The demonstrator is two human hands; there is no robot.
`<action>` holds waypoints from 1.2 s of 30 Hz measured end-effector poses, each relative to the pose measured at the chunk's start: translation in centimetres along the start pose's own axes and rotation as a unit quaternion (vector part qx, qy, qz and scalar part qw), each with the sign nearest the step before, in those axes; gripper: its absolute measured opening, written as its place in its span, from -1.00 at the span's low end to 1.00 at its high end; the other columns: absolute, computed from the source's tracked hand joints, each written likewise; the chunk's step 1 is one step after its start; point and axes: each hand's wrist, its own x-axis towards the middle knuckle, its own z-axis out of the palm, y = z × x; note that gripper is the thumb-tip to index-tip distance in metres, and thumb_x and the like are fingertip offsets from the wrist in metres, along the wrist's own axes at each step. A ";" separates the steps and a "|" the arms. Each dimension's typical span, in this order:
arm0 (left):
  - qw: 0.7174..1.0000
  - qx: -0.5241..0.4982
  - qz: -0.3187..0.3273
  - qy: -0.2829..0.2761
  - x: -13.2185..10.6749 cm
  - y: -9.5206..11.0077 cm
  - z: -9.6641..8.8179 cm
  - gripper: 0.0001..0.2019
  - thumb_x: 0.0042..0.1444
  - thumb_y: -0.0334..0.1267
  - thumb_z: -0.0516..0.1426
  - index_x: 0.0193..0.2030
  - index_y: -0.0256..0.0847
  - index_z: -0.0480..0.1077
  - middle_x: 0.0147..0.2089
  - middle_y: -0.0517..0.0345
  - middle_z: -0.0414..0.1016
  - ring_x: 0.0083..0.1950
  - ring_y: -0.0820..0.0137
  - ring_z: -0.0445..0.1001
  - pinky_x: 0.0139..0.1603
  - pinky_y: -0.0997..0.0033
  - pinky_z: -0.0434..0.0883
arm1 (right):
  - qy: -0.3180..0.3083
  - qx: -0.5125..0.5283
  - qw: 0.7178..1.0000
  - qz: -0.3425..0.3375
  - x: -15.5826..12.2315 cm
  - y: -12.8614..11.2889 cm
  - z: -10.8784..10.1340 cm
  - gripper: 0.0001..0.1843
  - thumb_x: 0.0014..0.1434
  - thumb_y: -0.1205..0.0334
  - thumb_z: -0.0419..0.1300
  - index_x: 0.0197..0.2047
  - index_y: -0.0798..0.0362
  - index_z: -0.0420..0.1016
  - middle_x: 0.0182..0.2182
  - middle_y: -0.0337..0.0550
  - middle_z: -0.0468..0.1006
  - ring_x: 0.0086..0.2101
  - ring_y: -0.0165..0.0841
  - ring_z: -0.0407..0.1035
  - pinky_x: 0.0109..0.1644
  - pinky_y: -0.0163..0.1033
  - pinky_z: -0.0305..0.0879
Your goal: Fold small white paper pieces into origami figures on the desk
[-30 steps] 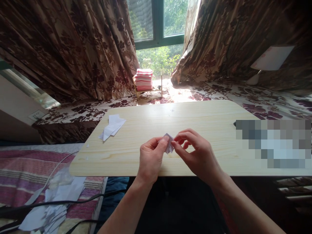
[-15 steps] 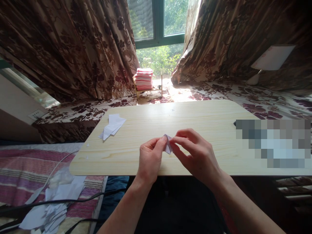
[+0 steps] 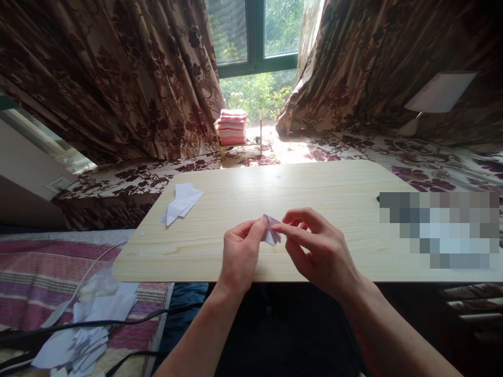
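A small folded piece of pale paper [image 3: 271, 234] is held just above the light wooden table [image 3: 322, 183], near its front edge. My left hand [image 3: 239, 255] pinches the paper's left side between thumb and fingers. My right hand [image 3: 318, 248] pinches its right side with the forefinger and thumb, the other fingers curled loosely behind.
Folded white paper strips [image 3: 181, 203] lie at the table's left rear. More paper scraps and a dark cable [image 3: 90, 324] sit on a striped cloth at lower left. A stack of pink cloths [image 3: 231, 127] stands by the window. A blurred patch covers the table's right end.
My right hand's fingers shifted along the paper's right edge and the paper tilted slightly. Both hands stayed in the same place over the table.
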 end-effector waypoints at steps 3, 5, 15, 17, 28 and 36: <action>1.000 -0.005 0.000 -0.003 0.1 0.1 0.1 -0.82 0.04 -0.20 0.22 -0.44 -0.25 0.58 -0.50 0.17 0.53 -0.38 0.45 0.42 -0.25 0.47 0.36 | 0.003 0.013 1.000 0.006 0.0 0.0 0.0 -0.60 0.08 0.56 0.06 -0.16 -0.06 0.53 -0.24 -0.11 0.43 -0.30 -0.33 0.37 -0.34 -0.21 0.38; 1.000 -0.005 0.000 -0.003 0.1 0.1 0.2 -0.83 0.03 -0.20 0.23 -0.43 -0.26 0.58 -0.50 0.16 0.54 -0.37 0.44 0.43 -0.24 0.47 0.37 | 0.008 0.024 1.000 0.012 0.1 0.0 -0.1 -0.61 0.08 0.56 0.07 -0.16 -0.06 0.52 -0.24 -0.11 0.43 -0.31 -0.33 0.37 -0.35 -0.21 0.38; 1.000 0.026 -0.003 -0.005 0.2 0.2 0.0 -0.85 -0.01 -0.21 0.26 -0.43 -0.28 0.57 -0.50 0.19 0.51 -0.42 0.50 0.36 -0.31 0.50 0.31 | -0.010 0.031 0.999 -0.005 0.5 0.5 -0.8 -0.63 0.11 0.53 0.12 -0.08 -0.04 0.47 -0.20 -0.10 0.41 -0.24 -0.32 0.38 -0.26 -0.20 0.40; 0.999 0.035 -0.003 -0.017 0.1 0.4 0.1 -0.83 -0.01 -0.21 0.26 -0.48 -0.29 0.55 -0.54 0.21 0.46 -0.45 0.51 0.32 -0.36 0.51 0.28 | -0.032 0.027 0.999 -0.029 0.5 0.8 -1.0 -0.59 0.11 0.56 0.09 -0.10 -0.09 0.48 -0.19 -0.12 0.39 -0.24 -0.33 0.36 -0.27 -0.21 0.39; 0.996 0.085 -0.012 -0.036 0.3 1.0 -0.1 -0.79 0.02 -0.19 0.21 -0.52 -0.29 0.51 -0.59 0.23 0.35 -0.48 0.50 0.23 -0.43 0.49 0.18 | -0.045 0.012 0.997 -0.060 0.9 1.5 -1.6 -0.72 0.18 0.46 0.11 -0.13 -0.06 0.48 -0.25 -0.11 0.44 -0.29 -0.32 0.36 -0.30 -0.21 0.37; 0.993 0.106 -0.005 -0.048 0.2 1.0 -0.2 -0.77 0.05 -0.18 0.18 -0.52 -0.29 0.49 -0.56 0.21 0.34 -0.46 0.49 0.23 -0.41 0.50 0.20 | -0.044 0.016 0.998 -0.044 0.8 1.5 -1.6 -0.76 0.17 0.43 0.14 -0.11 -0.01 0.46 -0.24 -0.08 0.45 -0.24 -0.29 0.38 -0.24 -0.19 0.39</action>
